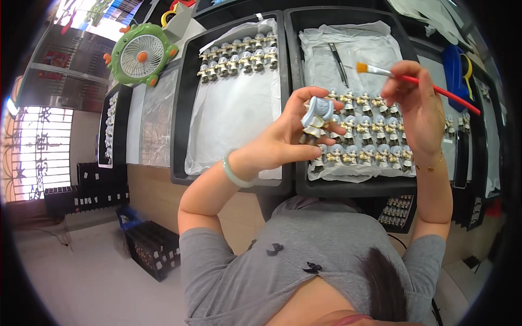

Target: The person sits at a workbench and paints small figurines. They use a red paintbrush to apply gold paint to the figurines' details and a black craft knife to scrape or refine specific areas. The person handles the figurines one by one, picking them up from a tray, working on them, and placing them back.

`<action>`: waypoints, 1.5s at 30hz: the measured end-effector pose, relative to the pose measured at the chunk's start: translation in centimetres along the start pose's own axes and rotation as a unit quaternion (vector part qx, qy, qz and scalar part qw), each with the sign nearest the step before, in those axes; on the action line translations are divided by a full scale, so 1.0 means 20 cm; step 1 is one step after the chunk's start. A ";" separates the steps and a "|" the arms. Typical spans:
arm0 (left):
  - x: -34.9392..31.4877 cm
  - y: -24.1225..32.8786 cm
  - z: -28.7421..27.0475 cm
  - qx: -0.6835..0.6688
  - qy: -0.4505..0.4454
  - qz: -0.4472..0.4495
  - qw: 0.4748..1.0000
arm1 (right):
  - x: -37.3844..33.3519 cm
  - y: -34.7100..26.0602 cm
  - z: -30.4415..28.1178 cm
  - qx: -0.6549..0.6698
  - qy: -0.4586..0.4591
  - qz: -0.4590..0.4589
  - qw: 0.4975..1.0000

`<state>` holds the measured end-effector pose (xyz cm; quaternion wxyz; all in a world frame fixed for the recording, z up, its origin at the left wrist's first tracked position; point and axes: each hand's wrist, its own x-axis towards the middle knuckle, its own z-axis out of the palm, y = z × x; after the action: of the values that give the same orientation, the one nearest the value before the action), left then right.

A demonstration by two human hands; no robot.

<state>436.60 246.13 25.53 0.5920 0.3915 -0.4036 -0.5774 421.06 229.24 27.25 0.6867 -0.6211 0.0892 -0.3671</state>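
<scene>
My left hand (272, 138) is closed around a small figurine (316, 117) with pale blue hair and a white and gold outfit, its back partly toward me. Between the fingers of my right hand (421, 108) is a paintbrush (440, 91) with a red handle and yellowish bristles. Its bristles point left, apart from the figurine. Both hands hover over the right black tray (353, 188), where several rows of similar figurines (365, 126) lie on white lining. My arms and hands hide part of those rows.
The left black tray (178, 130) holds two rows of figurines (234, 60) on white lining. A dark pen-like tool (338, 64) lies in the right tray. A green fan (142, 54) stands at the left, and a blue tape dispenser (454, 68) at the right. Black crates (147, 244) sit lower left.
</scene>
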 end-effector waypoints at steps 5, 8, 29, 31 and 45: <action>0.01 -0.06 -0.04 -0.004 0.005 0.016 1.000 | 0.00 0.06 -0.08 -0.003 0.031 0.029 0.999; -0.01 -0.06 -0.05 -0.040 0.018 -0.001 0.999 | 0.00 0.07 -0.08 0.003 0.023 0.030 0.999; -0.03 -0.12 -0.02 0.467 0.093 0.132 0.869 | -0.04 0.09 -0.03 -0.045 -0.025 0.056 0.997; -0.03 -0.12 -0.02 0.501 0.098 0.127 0.851 | -0.04 0.10 -0.02 -0.046 -0.038 0.060 0.996; -0.03 -0.11 -0.03 0.537 0.082 0.106 0.833 | -0.08 0.07 0.04 -0.196 -0.247 -0.007 0.949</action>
<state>436.28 246.71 23.29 0.3770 0.6483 -0.6395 -0.1690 420.95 230.80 25.50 0.5495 -0.8151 -0.0175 -0.1826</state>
